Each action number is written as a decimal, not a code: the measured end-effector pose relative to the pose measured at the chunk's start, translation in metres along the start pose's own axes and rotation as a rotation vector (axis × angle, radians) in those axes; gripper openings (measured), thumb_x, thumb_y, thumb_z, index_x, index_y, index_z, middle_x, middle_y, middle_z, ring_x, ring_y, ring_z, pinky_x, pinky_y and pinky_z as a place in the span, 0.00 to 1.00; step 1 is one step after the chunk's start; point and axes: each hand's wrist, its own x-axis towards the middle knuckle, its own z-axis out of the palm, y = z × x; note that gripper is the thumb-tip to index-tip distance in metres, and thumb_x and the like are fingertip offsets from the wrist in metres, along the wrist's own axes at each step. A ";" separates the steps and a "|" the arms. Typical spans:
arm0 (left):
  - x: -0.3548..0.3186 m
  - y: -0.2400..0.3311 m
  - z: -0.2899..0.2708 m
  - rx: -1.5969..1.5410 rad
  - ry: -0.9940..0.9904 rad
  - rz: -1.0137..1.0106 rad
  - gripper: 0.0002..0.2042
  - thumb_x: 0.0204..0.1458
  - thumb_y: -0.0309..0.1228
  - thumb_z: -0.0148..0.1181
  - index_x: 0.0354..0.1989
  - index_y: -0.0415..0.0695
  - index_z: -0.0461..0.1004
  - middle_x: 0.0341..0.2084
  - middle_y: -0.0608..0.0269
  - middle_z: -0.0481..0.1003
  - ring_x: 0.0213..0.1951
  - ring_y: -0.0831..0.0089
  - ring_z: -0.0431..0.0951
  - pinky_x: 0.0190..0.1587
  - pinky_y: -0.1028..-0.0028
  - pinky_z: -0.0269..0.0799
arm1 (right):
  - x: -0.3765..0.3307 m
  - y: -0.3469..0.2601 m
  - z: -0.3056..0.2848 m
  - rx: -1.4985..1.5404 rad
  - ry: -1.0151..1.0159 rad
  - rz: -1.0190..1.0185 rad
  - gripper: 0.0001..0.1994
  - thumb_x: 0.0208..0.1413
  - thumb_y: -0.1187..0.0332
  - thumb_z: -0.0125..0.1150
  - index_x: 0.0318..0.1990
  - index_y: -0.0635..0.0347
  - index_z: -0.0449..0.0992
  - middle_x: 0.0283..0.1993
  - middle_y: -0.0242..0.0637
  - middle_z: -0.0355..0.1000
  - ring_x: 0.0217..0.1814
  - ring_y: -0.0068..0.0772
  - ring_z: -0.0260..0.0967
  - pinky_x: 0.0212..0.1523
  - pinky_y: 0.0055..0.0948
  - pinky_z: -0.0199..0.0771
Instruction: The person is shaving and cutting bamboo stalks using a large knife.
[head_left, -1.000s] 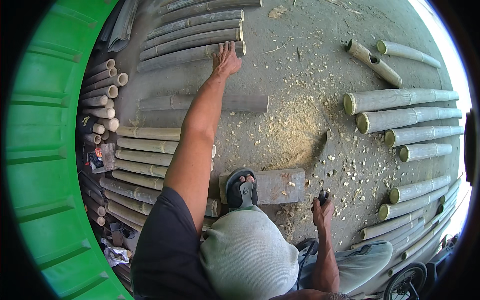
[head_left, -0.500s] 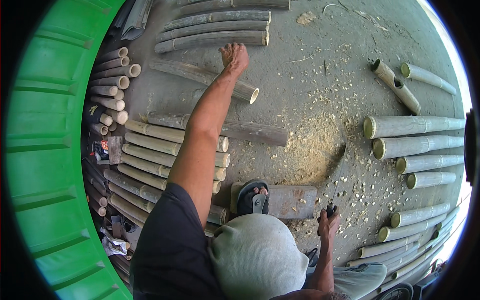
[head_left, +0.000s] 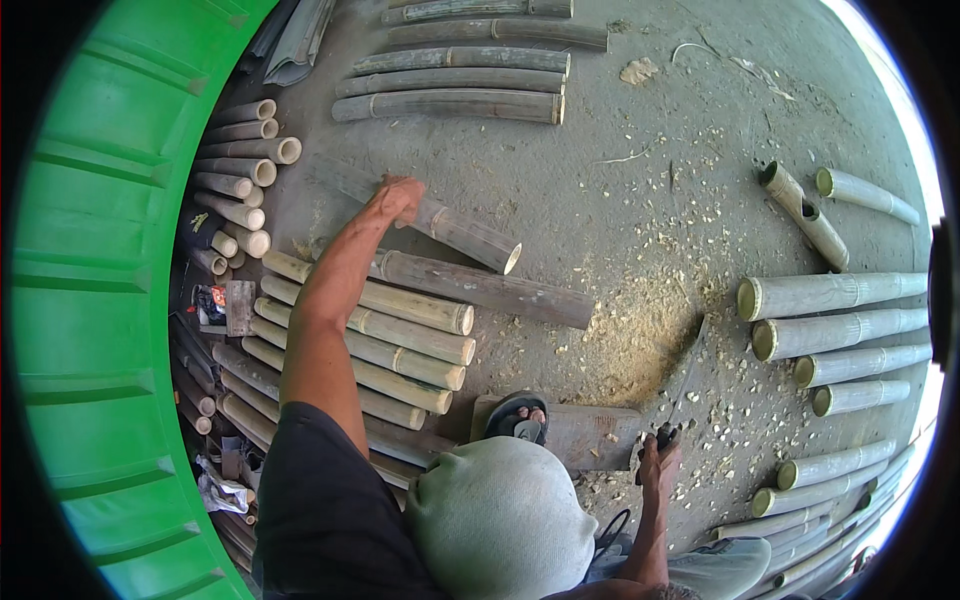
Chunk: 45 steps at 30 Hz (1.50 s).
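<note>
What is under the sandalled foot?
The foot rests on a flat wooden block lying on the dusty ground. The head covering hides the block's near edge, and what lies beneath it cannot be seen.

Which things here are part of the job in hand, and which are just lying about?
In hand:
- left hand gripping a bamboo pole
- right hand holding a blade
- wooden block under the foot

Lying about:
- green tub
- cut bamboo pieces at right
- wood chips

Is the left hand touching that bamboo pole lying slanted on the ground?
Touching. The head view shows the left hand closed over the upper end of the slanted bamboo pole, with no gap between them.
</note>
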 end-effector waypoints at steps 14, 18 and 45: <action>0.054 0.036 -0.107 -0.567 0.802 0.183 0.31 0.52 0.26 0.57 0.68 0.35 0.63 0.66 0.39 0.64 0.68 0.46 0.64 0.69 0.57 0.61 | 0.005 -0.012 0.016 -0.179 0.051 -0.034 0.15 0.57 0.64 0.58 0.46 0.67 0.71 0.28 0.49 0.75 0.30 0.51 0.75 0.34 0.46 0.72; 0.077 0.068 -0.136 -0.592 0.774 0.173 0.33 0.52 0.23 0.53 0.71 0.37 0.58 0.70 0.41 0.59 0.71 0.47 0.59 0.72 0.56 0.56 | 0.016 0.015 0.018 -0.178 -0.018 -0.022 0.16 0.56 0.65 0.59 0.47 0.68 0.71 0.34 0.53 0.76 0.36 0.56 0.74 0.38 0.49 0.72; 0.167 0.053 -0.155 -0.544 1.405 0.039 0.28 0.60 0.49 0.59 0.59 0.38 0.70 0.59 0.45 0.71 0.61 0.48 0.71 0.60 0.49 0.68 | 0.022 0.002 0.027 -0.249 -0.084 0.009 0.20 0.63 0.63 0.53 0.54 0.73 0.70 0.47 0.62 0.73 0.50 0.66 0.69 0.53 0.52 0.68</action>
